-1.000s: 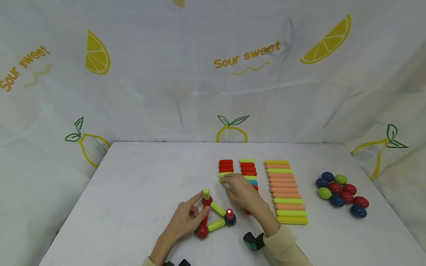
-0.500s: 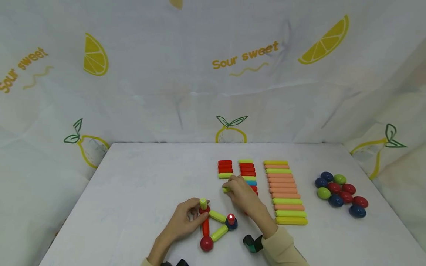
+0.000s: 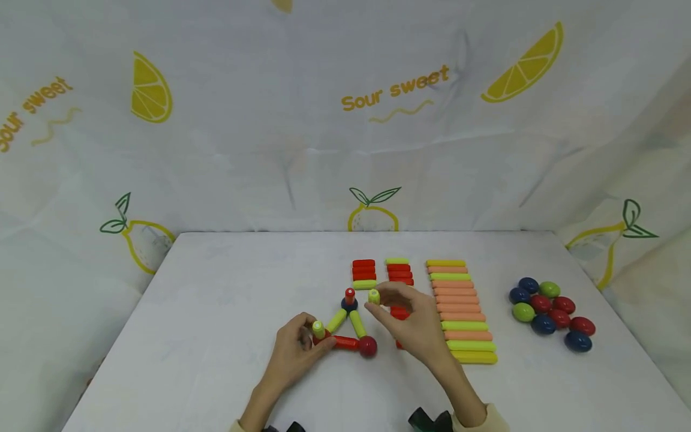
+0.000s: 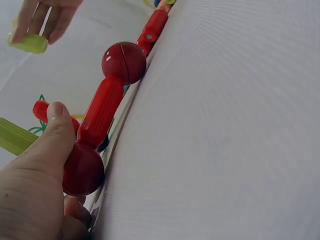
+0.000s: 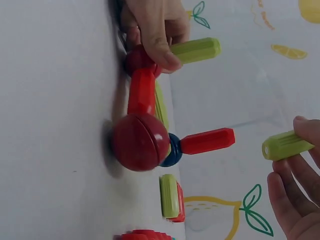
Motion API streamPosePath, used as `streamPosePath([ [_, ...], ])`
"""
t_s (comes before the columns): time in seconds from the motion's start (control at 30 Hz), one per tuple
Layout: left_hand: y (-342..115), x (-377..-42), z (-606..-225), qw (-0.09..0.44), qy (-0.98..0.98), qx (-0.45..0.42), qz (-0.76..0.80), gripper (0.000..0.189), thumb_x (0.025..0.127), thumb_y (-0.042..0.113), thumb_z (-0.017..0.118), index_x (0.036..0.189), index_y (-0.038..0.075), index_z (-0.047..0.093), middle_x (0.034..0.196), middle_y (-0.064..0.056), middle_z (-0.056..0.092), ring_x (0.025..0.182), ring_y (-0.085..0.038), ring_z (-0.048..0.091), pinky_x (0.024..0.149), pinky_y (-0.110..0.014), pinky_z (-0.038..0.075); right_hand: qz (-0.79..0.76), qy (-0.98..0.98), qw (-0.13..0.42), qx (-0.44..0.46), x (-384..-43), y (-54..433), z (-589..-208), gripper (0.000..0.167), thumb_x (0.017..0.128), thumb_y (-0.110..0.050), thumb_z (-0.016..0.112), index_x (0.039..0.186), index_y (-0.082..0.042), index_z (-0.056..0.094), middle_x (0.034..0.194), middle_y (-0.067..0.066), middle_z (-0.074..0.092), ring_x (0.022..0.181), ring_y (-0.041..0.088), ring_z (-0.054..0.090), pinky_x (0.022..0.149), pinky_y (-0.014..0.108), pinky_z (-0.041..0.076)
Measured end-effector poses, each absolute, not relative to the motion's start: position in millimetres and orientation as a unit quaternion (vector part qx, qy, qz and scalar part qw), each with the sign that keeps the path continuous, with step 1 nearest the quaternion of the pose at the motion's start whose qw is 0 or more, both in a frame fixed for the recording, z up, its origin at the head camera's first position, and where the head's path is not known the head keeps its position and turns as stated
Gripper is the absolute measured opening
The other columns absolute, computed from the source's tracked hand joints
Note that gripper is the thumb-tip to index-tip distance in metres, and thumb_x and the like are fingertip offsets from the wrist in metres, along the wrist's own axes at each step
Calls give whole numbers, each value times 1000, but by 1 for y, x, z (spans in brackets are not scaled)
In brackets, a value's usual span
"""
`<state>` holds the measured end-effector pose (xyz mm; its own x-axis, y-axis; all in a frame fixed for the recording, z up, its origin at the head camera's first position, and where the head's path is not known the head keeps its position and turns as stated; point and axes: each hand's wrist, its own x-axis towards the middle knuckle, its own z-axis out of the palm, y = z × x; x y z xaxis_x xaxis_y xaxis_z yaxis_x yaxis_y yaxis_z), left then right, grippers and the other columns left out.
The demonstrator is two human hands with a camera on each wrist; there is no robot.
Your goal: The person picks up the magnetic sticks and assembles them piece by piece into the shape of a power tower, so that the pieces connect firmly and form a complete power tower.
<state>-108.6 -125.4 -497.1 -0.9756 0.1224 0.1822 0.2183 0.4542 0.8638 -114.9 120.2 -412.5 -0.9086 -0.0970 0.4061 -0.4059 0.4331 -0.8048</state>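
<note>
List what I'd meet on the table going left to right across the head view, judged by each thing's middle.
Left hand → triangle's blue ball → triangle's unheld red ball → right hand → long sticks → loose balls.

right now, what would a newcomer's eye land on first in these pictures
Probably the red and lime-green rod triangle with glossy red and blue corner balls, on the white table at the head view's lower middle; the left hand pinches one red corner. Beside it, the right hand holds up a loose lime-green rod. Farther right lie a column of salmon, yellow and lime-green sticks and a cluster of glossy blue, red and green balls.
</note>
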Motion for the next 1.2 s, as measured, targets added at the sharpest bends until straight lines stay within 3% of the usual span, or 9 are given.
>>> streamPosePath([
  [0.2,-125,-107,-495,32,-855,-102,-508,39,72,25,94,100,20,67,72,11,54,55,0,46,51,-16,40,495,-846,72,186,-101,121,-423,29,82,-12,85,108,-12,74,98,-1,78,88,5,72,81,33,63],
  [0.43,-126,-107,-495,39,-858,-117,-499,39,71,22,94,100,19,68,77,12,57,57,1,47,52,-17,43,493,-853,4,172,-96,124,-435,29,83,-15,84,110,-9,74,98,0,78,88,5,72,81,36,63],
  [1.2,-125,-107,-495,42,-858,-122,-496,35,72,23,94,87,21,62,69,12,52,54,2,44,49,-16,40,467,-869,-35,161,-96,121,-444,29,86,-14,82,112,-10,73,99,-1,77,86,6,68,78,27,62],
])
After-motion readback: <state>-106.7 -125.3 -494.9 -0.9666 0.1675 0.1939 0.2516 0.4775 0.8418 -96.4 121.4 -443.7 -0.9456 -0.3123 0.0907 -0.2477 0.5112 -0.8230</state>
